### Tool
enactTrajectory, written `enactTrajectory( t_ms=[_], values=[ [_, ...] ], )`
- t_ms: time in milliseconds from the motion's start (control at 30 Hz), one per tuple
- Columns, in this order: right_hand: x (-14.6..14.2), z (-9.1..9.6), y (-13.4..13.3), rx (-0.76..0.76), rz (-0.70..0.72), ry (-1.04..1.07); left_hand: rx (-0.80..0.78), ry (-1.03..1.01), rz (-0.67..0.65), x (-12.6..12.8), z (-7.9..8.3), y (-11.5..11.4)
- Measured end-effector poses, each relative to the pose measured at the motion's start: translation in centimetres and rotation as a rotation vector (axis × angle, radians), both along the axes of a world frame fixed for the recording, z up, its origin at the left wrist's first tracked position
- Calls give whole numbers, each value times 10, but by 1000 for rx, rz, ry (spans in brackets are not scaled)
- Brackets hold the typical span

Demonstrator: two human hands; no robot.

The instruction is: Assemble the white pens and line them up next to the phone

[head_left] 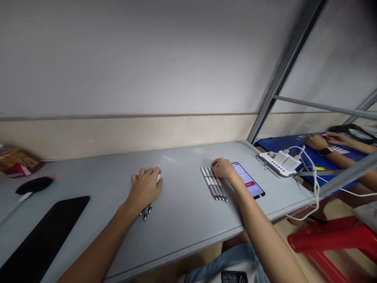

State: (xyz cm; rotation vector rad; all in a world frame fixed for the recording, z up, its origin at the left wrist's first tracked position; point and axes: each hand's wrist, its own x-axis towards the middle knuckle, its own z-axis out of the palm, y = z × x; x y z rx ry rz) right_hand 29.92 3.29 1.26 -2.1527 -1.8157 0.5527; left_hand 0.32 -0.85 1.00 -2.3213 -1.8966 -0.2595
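White-and-grey pens (214, 184) lay rowed just left of the phone (249, 180), our right hand (224, 169) curled at their far ends; our left hand (147, 186), farther left, cupped loose pens (145, 214). We couldn't tell either grip; a snagging finger risked skewing the row.

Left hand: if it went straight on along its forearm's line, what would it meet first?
Past the pens it partly covers, the left hand would probably cross the table and meet the cream wall band first, though depth is hard to judge.
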Motion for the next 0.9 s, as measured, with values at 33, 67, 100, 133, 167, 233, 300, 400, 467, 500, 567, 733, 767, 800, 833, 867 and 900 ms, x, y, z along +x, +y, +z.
enactTrajectory(
  t_ms=[33,67,100,133,167,233,300,400,467,500,567,733,767,800,833,867,900],
  values=[
    [0,0,0,-2,0,0,-8,-8,-4,0,1,0],
    [0,0,0,-2,0,1,-19,-15,-7,1,1,-1],
    [0,0,0,-1,-1,0,-31,-21,-9,1,2,-1],
    [1,0,0,2,-2,-2,-43,-24,-10,1,2,-1],
    [1,0,-1,5,-3,-4,-55,-26,-10,2,2,-1],
    [1,1,-1,10,-4,-7,-71,-24,-9,2,3,-1],
    [1,1,0,11,-1,-8,-79,-20,-12,3,3,-1],
    [0,0,0,14,3,-3,-76,-18,-16,3,3,-2],
    [0,1,0,18,8,2,-65,-20,-21,3,3,-2],
    [0,1,0,19,11,3,-59,-22,-27,3,2,-2],
    [0,1,0,20,15,5,-49,-30,-40,3,2,-2],
    [0,1,0,38,18,-4,-51,-47,-51,4,0,-1],
    [0,1,0,43,16,-8,-51,-48,-55,4,0,-1],
    [0,1,1,46,14,-11,-49,-49,-59,4,-1,-1],
    [0,1,1,47,13,-13,-46,-51,-64,4,-1,-1],
    [0,0,1,48,11,-14,-44,-53,-67,4,-1,-1],
    [0,0,1,47,11,-14,-43,-56,-70,4,-1,-1]
  ],
)
